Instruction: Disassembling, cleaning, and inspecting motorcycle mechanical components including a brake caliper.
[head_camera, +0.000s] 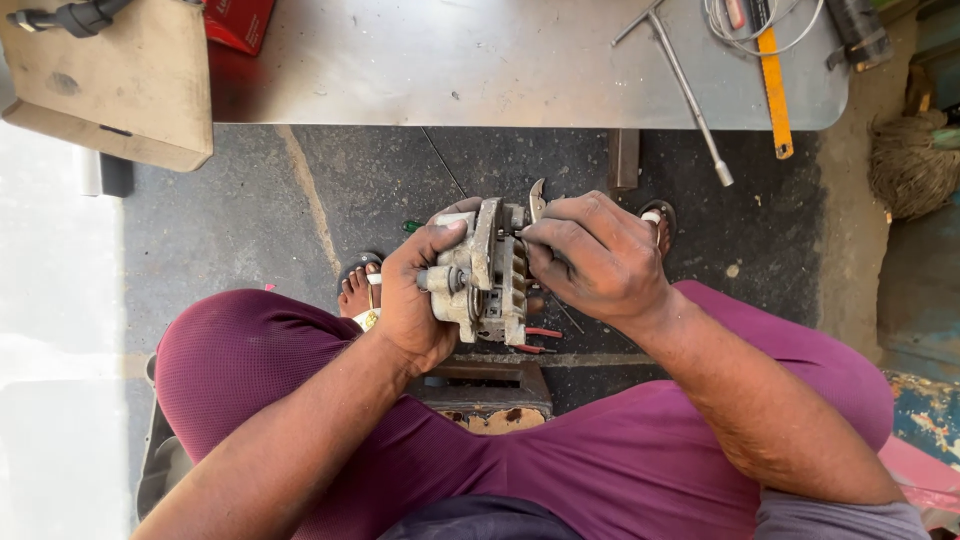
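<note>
Here, one grey cast-metal part (487, 272) — ribbed, blocky, grimy — is held above the lap, between two hands. The left hand (412, 300) wraps its fingers around the part's left side; the right hand (592, 255) closes its fingers on one pair of red-handled pliers (537, 200), whose jaws rise just beside the part's top. Behind, one steel table (500, 60) carries one T-handled wrench (685, 85) and one orange ruler (773, 85) near its right edge — a cardboard piece (120, 85) overlaps its left corner.
</note>
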